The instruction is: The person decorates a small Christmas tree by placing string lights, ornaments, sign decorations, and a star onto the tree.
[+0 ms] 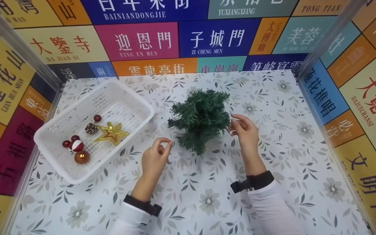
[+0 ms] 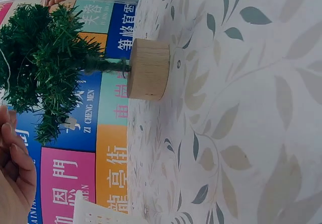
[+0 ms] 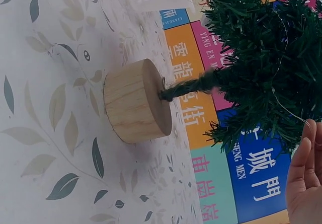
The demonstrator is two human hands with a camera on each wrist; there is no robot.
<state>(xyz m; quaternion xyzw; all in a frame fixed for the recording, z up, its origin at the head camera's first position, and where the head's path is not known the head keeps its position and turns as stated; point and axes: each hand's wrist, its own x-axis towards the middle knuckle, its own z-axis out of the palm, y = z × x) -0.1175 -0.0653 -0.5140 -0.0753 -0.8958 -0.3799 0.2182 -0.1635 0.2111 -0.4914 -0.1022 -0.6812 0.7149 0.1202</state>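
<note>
A small artificial Christmas tree [image 1: 201, 117] stands upright on a round wooden base [image 3: 136, 103]. A thin, light string-light wire [image 3: 289, 112] runs over its green branches. My right hand [image 1: 245, 130] is at the tree's right side, pinching the wire between thumb and fingertips. On the near left side my left hand [image 1: 155, 156] holds thumb and index finger together, close to the branches. In the left wrist view the wire [image 2: 7, 73] runs down to the fingertips of that hand. A small white piece [image 2: 69, 123] hangs among the lower branches.
Left of the tree, a white plastic basket [image 1: 54, 166] holds a gold star [image 1: 113, 133], a pinecone [image 1: 91, 128], an orange ball [image 1: 82, 157], a red-and-white ball [image 1: 76, 146] and several small red balls. Printed panels [image 1: 139, 40] wall the flower-patterned tabletop [image 1: 188, 209].
</note>
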